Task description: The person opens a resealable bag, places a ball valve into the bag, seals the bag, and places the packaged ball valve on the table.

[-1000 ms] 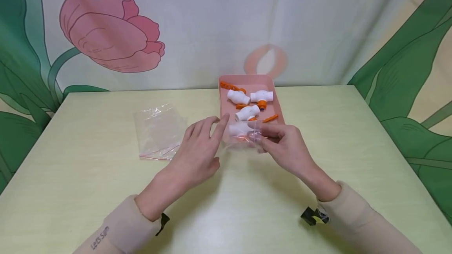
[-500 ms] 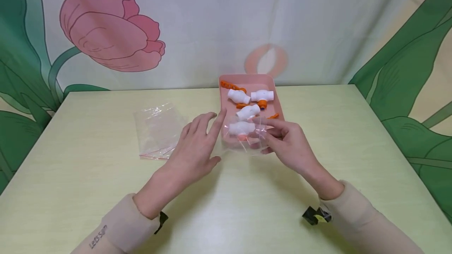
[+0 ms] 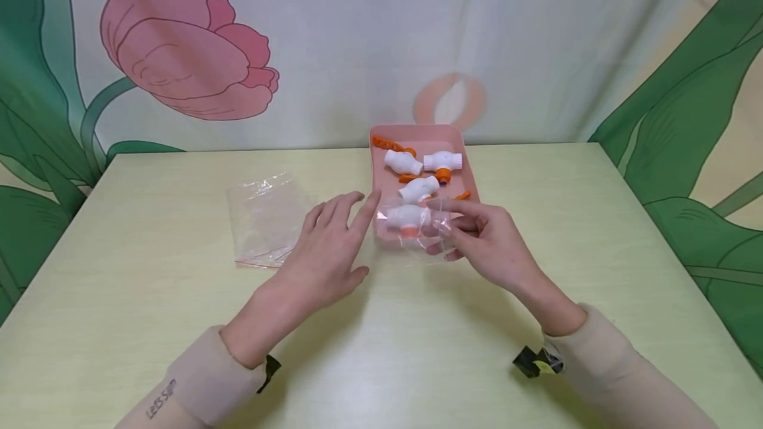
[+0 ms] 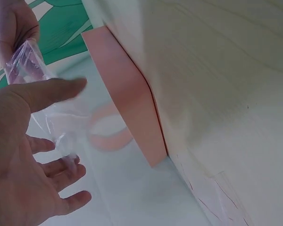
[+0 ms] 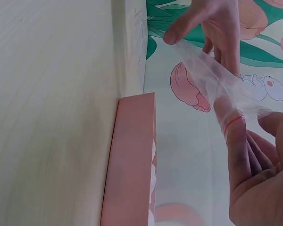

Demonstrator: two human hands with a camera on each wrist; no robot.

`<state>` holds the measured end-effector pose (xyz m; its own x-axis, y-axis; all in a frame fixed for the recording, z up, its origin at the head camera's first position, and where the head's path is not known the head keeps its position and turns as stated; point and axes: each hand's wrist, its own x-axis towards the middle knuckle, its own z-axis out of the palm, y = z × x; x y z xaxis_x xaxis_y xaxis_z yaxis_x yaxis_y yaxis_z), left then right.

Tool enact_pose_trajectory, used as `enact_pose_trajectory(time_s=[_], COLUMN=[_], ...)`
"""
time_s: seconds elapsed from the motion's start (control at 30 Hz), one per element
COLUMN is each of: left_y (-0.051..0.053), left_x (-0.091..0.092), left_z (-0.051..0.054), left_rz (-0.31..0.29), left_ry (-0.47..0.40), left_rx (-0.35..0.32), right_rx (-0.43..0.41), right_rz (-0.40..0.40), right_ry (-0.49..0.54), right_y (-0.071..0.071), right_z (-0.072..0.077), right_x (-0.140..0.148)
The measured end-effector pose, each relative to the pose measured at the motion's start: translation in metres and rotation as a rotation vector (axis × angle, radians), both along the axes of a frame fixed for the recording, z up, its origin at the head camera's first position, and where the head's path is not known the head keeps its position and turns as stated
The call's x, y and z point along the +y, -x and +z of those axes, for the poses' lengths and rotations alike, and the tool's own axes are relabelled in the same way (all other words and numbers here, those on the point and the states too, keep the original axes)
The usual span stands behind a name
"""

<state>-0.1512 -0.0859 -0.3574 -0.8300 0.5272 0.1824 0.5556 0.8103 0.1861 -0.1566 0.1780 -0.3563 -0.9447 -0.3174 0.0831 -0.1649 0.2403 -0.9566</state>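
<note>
Four white valves (image 3: 441, 161) with orange parts lie in one pink tray (image 3: 459, 181), the nearest seen through one clear bag (image 3: 414, 243) that the right hand (image 3: 497, 250) pinches between thumb and fingers; the left hand (image 3: 324, 257), fingers spread, is near it, contact unclear. Flat bags (image 3: 265, 217) overlap on the tabletop (image 3: 381, 349), their number unclear. The right wrist view shows the clear bag's red strip (image 5: 233, 123), which the head view does not

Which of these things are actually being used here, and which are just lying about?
Likely part of the job:
clear bag, held by the right hand
white-and-orange fittings
pink tray holding them
flat clear plastic, left of the tray

Likely just surroundings:
table, the work surface
flower-patterned backdrop
</note>
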Motion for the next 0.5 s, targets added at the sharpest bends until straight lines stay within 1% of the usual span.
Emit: enact_pose_trajectory(time_s=[0.1,0.27,0.37,0.5], left_y=[0.0,-0.001,-0.001,-0.001], left_x=[0.003,0.01,0.015,0.02], left_z=[0.0,-0.001,-0.003,-0.004], left_rz=[-0.01,-0.054,-0.086,-0.112], left_ry=[0.001,-0.047,-0.075,-0.074], left_rx=[0.002,0.019,0.033,0.063], right_rx=[-0.014,-0.023,-0.021,-0.022], right_rz=[0.008,0.03,0.044,0.059], right_ry=[-0.011,-0.026,-0.014,0.002], right_y=[0.0,-0.001,-0.002,-0.002], right_z=[0.0,0.001,0.002,0.003], right_x=[-0.001,-0.005,-0.008,-0.012])
